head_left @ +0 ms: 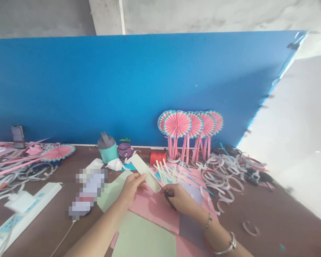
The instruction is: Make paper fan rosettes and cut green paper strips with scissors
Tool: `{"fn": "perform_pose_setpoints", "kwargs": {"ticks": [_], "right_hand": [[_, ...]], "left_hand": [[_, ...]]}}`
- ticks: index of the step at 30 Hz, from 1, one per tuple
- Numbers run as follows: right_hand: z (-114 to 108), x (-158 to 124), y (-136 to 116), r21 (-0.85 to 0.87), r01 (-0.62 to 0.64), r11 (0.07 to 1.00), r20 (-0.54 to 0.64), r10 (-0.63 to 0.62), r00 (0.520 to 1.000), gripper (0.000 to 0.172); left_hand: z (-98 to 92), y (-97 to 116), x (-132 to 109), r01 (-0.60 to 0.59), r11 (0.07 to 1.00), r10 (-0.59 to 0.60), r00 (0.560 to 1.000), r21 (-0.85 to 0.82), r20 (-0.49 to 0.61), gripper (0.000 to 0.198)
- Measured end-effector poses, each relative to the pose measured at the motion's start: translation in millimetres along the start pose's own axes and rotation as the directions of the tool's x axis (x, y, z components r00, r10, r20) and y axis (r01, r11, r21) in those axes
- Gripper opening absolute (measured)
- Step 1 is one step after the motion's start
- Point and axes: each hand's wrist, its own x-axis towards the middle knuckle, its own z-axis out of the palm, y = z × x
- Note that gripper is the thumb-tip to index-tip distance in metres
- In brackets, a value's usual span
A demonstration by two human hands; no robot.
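A pale green paper strip (pixel 143 169) is held by my left hand (pixel 133 185), thumb on top and fingers beneath. My right hand (pixel 176 196) is closed round dark-handled scissors (pixel 169 200), whose blades are at the strip's lower right end. Several narrow cut pale strips (pixel 168 173) lie just beyond my right hand. Under both hands are pink paper (pixel 152 210), a greyish purple sheet (pixel 191 228) and green sheets (pixel 144 235).
Pink pleated paper fans (pixel 177 124) stand against the blue partition (pixel 109 82). Curled paper scraps (pixel 224 175) pile up at right. A teal cup (pixel 107 150), purple pot (pixel 125 150), red spool (pixel 157 158), pixelated object (pixel 88 194) and power strip (pixel 29 210) are also on the brown table (pixel 283 221).
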Motion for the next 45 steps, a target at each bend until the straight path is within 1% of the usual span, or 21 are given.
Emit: {"fn": "perform_pose_setpoints", "kwargs": {"ticks": [3,8,15,18,22,26,33,38,42,45], "right_hand": [[-0.6,-0.6,-1.8,-0.008,-0.009,1.0,-0.012,0.009,1.0,0.03],[-1.0,-1.6,-2.9,-0.026,0.015,1.0,-0.021,-0.016,1.0,0.03],[-0.8,-2.7,-5.6,-0.022,0.008,1.0,-0.015,-0.009,1.0,0.025],[0.2,-2.3,-5.2,-0.003,0.014,1.0,-0.01,-0.014,1.0,0.024],[1.6,-2.4,-5.0,0.029,0.031,0.999,0.004,-0.031,0.999,0.017],[2.0,-2.9,-5.7,0.035,0.041,0.999,-0.011,-0.041,0.999,0.01],[2.7,-0.8,-3.7,0.04,0.048,0.998,-0.018,-0.047,0.999,0.008],[1.7,-3.3,-9.3,0.027,0.031,0.999,-0.026,-0.03,0.999,0.003],[1.7,-3.8,-10.4,0.033,0.008,0.999,-0.02,-0.008,1.0,0.006],[2.1,-2.5,-8.3,0.028,0.003,1.0,-0.016,-0.003,1.0,0.009]], "left_hand": [[0.7,0.2,-0.2,-0.003,1.0,0.003,1.0,-0.007,-0.011,0.03],[0.7,1.0,-0.9,0.013,1.0,-0.013,1.0,0.002,-0.005,0.032],[-0.2,0.4,0.1,0.002,1.0,-0.002,1.0,-0.003,0.004,0.03],[-1.1,-1.3,0.8,0.016,1.0,-0.016,1.0,0.019,0.013,0.032],[-0.7,-3.6,0.0,0.029,0.999,-0.031,0.998,0.04,0.058,0.032],[2.8,-3.1,-3.1,0.046,0.998,-0.051,0.993,0.049,0.108,0.032],[5.5,-0.7,-5.9,0.048,0.996,-0.055,0.994,0.068,0.099,0.033],[5.7,-0.7,-6.4,0.066,0.996,-0.071,0.993,0.057,0.093,0.033],[5.6,-2.1,-5.4,0.073,0.996,-0.078,0.991,0.049,0.109,0.034],[3.4,-4.6,-1.9,0.033,0.998,-0.038,0.996,0.053,0.083,0.036]]}}
